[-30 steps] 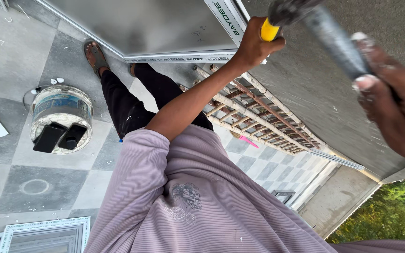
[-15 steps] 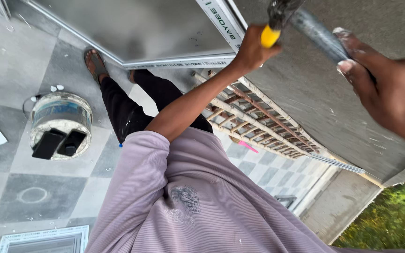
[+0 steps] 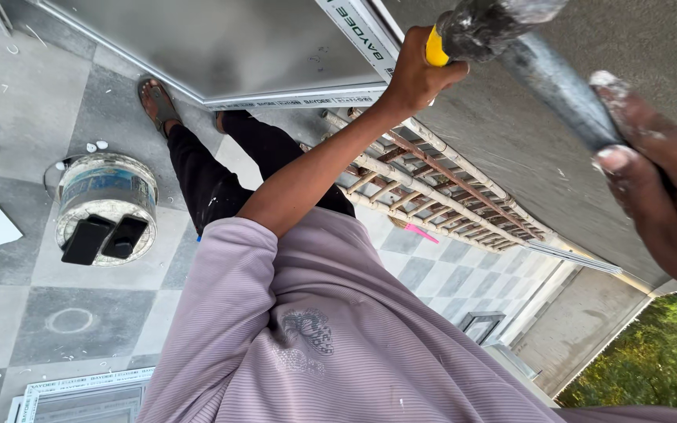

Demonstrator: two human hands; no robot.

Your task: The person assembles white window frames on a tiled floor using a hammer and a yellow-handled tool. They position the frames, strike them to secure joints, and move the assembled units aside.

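Left hand (image 3: 415,74) clenched on yellow hammer handle (image 3: 435,48), hammer head (image 3: 483,27) raised against grey wall (image 3: 589,47). Right hand (image 3: 660,196) wrapped around steel chisel (image 3: 562,90), tip held near hammer head, fingers dusted white. Below: ladder (image 3: 432,184) laid on tiled floor (image 3: 9,117), bucket (image 3: 107,204) with two dark phones (image 3: 106,237) on lid. Risk judged: glancing strike could catch right fingers; dropped hammer could hit phones.

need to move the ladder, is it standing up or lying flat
Lying flat: the wooden ladder rests lengthwise on the tiled floor along the grey wall.
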